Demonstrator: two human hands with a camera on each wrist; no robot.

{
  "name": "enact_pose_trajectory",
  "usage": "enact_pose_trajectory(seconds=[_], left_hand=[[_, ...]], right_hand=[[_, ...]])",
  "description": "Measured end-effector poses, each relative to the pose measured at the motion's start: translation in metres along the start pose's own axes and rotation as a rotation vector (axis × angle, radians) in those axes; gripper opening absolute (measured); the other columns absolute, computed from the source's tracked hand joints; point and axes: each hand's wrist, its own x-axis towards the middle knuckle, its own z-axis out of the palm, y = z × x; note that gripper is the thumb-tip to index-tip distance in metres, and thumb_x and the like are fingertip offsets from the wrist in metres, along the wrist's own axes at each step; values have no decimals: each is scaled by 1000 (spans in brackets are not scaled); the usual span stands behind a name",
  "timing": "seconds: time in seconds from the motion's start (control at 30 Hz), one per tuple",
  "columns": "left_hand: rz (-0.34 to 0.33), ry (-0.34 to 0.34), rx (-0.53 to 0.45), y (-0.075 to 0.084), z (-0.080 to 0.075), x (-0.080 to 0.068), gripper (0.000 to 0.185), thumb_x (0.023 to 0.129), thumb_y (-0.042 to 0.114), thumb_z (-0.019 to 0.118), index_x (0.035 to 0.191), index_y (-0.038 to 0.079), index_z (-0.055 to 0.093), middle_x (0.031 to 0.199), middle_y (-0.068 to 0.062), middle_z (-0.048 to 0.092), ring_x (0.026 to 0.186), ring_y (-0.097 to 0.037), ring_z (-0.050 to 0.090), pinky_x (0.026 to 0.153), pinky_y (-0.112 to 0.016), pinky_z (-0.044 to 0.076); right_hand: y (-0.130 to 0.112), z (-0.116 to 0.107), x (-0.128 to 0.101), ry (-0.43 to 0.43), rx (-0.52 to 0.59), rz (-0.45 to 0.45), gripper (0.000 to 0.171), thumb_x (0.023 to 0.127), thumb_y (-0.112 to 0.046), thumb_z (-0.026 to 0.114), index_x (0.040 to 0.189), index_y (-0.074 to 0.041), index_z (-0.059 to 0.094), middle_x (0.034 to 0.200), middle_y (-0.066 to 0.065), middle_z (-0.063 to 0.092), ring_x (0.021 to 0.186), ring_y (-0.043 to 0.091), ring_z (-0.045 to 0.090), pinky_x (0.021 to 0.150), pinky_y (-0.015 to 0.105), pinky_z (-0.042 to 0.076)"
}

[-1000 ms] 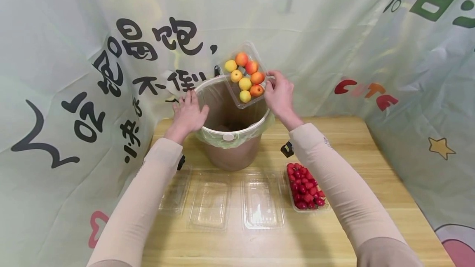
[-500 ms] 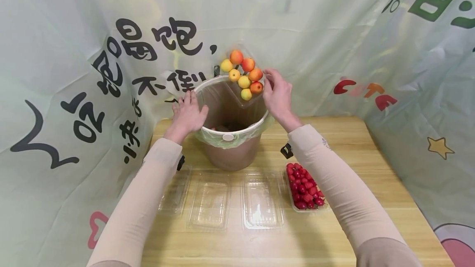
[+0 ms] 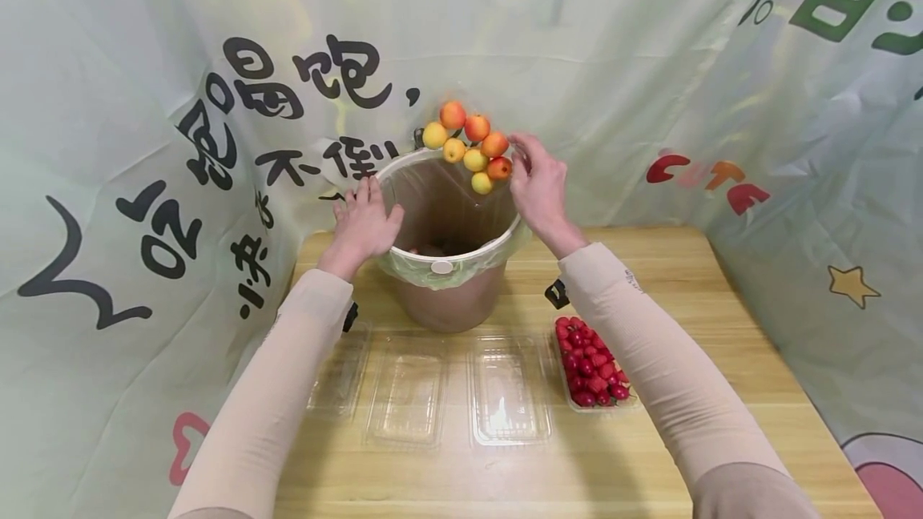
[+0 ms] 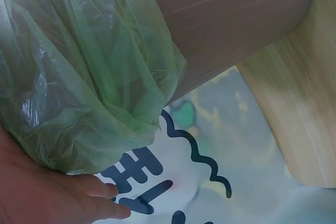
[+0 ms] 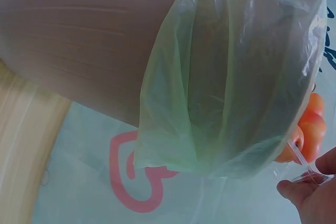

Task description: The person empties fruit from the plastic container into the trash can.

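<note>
My right hand (image 3: 539,191) pinches the edge of a clear plastic container (image 5: 297,153) above the far right rim of a brown bin (image 3: 454,307). Several round yellow and orange-red fruits (image 3: 476,158) show in the container, which is tilted; its clear walls barely show in the head view. On the bin's left rim rests my left hand (image 3: 360,223), fingers straight and spread over the pale green bin liner (image 4: 89,82). The liner is folded over the white rim and hangs down outside. Deep in the bin, some small reddish shapes (image 3: 429,249) are partly hidden by the near rim.
In front of the bin, three clear plastic containers (image 3: 407,395) lie side by side on the wooden table (image 3: 490,479). A clear punnet of red berry-like fruits (image 3: 593,367) stands to their right, by my right sleeve. Printed fabric walls (image 3: 634,102) close in the back and sides.
The fruit container has tilted and turned a little to the left over the bin, its far end swinging left. The fruits keep their grouping. My left hand stays on the rim.
</note>
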Motion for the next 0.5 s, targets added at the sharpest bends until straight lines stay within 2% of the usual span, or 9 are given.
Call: enact_pose_trajectory(seconds=[0.3,0.5], left_hand=[[0,-1,6,1,-1,0,84,107,49,27,166,-6,1,175,-27,0,159,-56,4,128,-71,1],[0,0,15,2,0,0,84,107,48,26,166,-7,1,175,-27,1,159,-56,5,128,-71,3]], right_hand=[[1,1,0,18,12,-14,31,100,4,57,128,0,70,120,24,76,95,38,75,87,49,63],[-1,1,0,23,9,-10,31,101,2,58,130,-1,70,121,23,76,94,37,75,87,48,63]])
